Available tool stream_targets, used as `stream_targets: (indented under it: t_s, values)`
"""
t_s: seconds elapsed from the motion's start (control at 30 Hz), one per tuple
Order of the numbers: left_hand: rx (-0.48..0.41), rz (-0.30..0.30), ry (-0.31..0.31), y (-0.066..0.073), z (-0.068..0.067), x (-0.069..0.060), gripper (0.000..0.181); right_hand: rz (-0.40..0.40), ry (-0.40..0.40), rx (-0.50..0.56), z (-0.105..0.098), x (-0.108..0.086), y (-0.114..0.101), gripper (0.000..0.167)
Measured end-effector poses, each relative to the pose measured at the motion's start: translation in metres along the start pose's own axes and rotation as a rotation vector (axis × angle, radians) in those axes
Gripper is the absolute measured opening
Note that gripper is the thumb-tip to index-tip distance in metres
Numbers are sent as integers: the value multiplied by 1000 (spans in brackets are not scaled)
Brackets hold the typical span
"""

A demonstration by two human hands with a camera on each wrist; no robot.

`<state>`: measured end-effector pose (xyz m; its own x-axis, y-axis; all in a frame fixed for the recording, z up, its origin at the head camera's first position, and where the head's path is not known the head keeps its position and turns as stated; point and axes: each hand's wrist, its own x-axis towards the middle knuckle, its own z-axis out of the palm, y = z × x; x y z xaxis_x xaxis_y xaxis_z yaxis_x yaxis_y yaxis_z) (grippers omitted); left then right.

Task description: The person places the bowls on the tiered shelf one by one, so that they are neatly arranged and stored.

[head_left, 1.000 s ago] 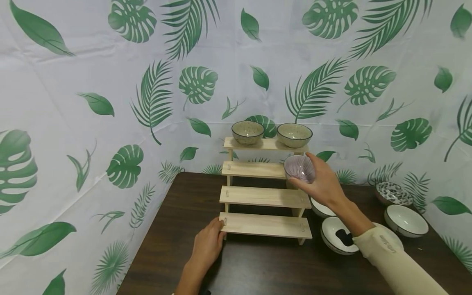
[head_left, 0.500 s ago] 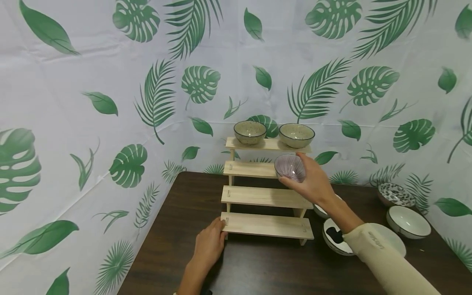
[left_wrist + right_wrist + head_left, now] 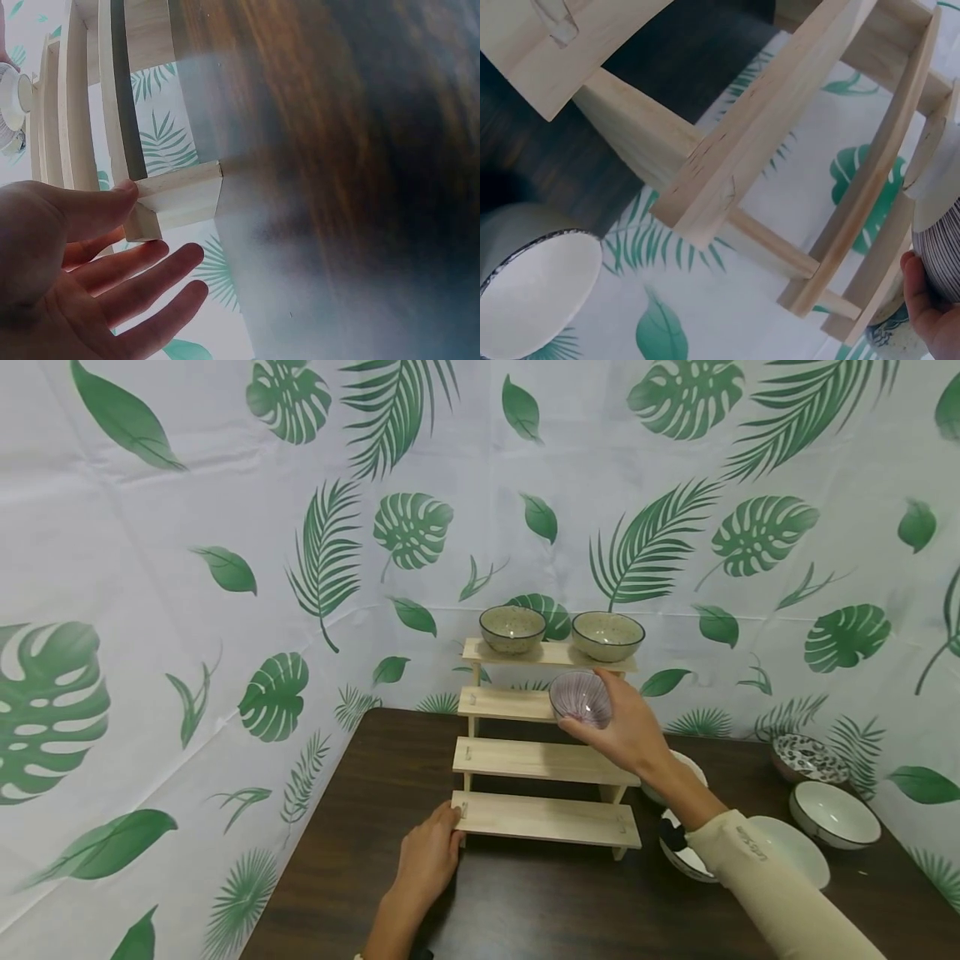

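Observation:
A small purple-striped bowl (image 3: 576, 697) is in my right hand (image 3: 628, 724), thumb and fingers gripping its right side. It is at the second tier from the top of a pale wooden stepped stand (image 3: 543, 818); whether its base touches the board I cannot tell. In the right wrist view only the bowl's striped outside (image 3: 943, 244) and part of the hand (image 3: 930, 319) show. My left hand (image 3: 429, 853) pinches the left end of the lowest board, thumb against its edge in the left wrist view. Two speckled beige bowls (image 3: 512, 631) sit on the top tier.
Right of the stand, on the dark table (image 3: 375, 777), lie a black-and-white patterned bowl (image 3: 810, 758), a white bowl (image 3: 834, 814) and a pale round dish (image 3: 795, 847). More white bowls are partly behind my right forearm. A leaf-print cloth (image 3: 450, 443) hangs behind.
My right hand has carried the striped bowl left along the second tier, from its right end towards the middle. My left hand keeps its place on the lowest board.

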<state>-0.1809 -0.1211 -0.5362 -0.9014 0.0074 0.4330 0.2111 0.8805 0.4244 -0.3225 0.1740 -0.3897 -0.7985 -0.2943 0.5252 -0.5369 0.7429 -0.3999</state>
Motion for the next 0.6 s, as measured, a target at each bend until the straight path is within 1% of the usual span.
stream_targets:
  t_s: [0.23, 0.37, 0.47, 0.6]
  values:
    - [2, -2, -3, 0, -1, 0, 30, 7, -17, 20, 4, 5, -6, 100]
    - [5, -4, -8, 1, -2, 0, 30, -11, -22, 22, 8, 8, -10, 100]
    - [1, 1, -6, 1, -3, 0, 30, -22, -23, 17, 11, 10, -13, 100]
    - [4, 9, -5, 2, -5, 1, 31, -16, -30, 6, 16, 13, -15, 102]
